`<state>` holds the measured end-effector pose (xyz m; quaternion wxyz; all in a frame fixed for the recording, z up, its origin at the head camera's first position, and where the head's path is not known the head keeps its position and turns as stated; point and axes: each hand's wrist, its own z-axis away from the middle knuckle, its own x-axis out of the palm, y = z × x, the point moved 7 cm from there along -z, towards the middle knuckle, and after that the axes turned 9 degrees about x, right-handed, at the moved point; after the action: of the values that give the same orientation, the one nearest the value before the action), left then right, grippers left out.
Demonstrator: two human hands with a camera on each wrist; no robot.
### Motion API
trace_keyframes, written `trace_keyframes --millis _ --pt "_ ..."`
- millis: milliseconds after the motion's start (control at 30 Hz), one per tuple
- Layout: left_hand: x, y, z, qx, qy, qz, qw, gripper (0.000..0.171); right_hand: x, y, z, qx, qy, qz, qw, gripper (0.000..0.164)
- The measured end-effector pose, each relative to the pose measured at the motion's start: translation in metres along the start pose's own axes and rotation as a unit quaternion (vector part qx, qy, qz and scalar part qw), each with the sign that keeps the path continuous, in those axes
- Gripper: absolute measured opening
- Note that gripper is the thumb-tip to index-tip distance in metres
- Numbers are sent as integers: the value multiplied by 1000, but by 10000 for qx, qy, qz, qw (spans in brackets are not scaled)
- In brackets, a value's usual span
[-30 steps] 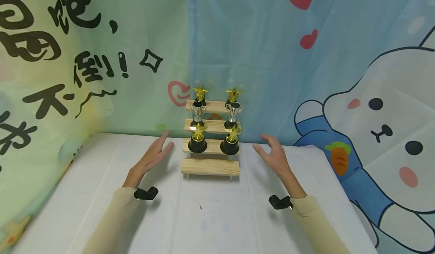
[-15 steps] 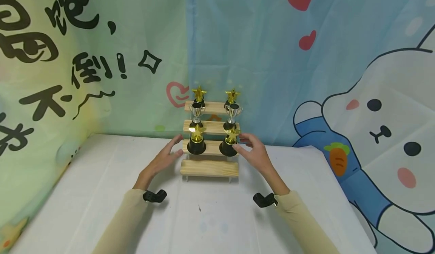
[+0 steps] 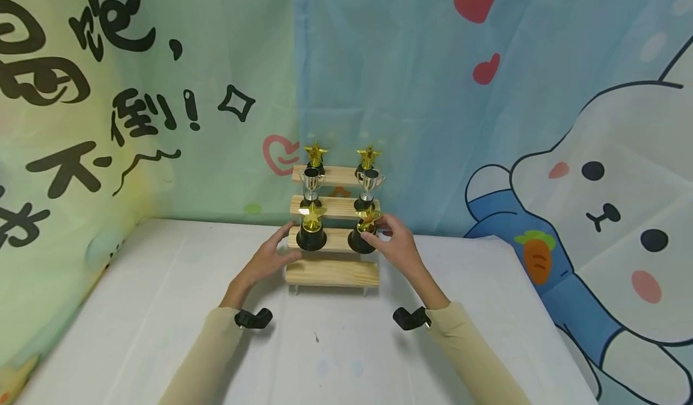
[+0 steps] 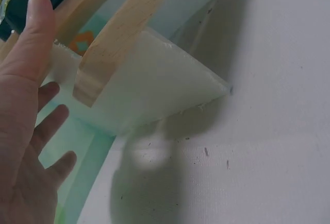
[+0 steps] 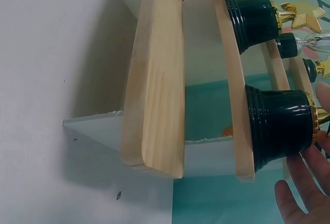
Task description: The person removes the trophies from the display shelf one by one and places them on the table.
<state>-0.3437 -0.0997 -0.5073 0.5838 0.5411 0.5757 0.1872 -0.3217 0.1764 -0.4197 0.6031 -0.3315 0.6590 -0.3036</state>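
A small stepped display rack (image 3: 332, 274) with light wooden shelves and pale side supports stands on the white table. My right hand (image 3: 399, 250) holds the gold star trophy (image 3: 360, 242) at the right of the third shelf, thumb in front and fingers behind, just above its black base. This trophy stands upright on its shelf. At the rack's left side is my left hand (image 3: 271, 259), its fingers spread beside the shelf ends, holding nothing. Its thumb (image 4: 40, 18) overlaps the matching left star trophy (image 4: 38, 0) in the left wrist view.
Two silver cup trophies, the left cup (image 3: 311, 182) and the right cup (image 3: 369, 183), stand one shelf higher. Smaller gold star trophies (image 3: 315, 154) stand on the top shelf. A printed cloth backdrop (image 3: 379, 62) hangs right behind the white table (image 3: 335, 357).
Both hands have moved inward to the rack. The right hand has reached the right front star trophy and taken hold of it; the left has come up to the rack's left side.
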Motion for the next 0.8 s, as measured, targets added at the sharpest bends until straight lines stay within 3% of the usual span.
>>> trace_keyframes --millis 533,800 --pt "-1 -1 0 140 137 -109 9997 76 9 2 -4 -54 6 95 9999 40" --pt "0 -1 0 225 233 -16 9995 73 12 7 -3 -275 20 150 9995 44"
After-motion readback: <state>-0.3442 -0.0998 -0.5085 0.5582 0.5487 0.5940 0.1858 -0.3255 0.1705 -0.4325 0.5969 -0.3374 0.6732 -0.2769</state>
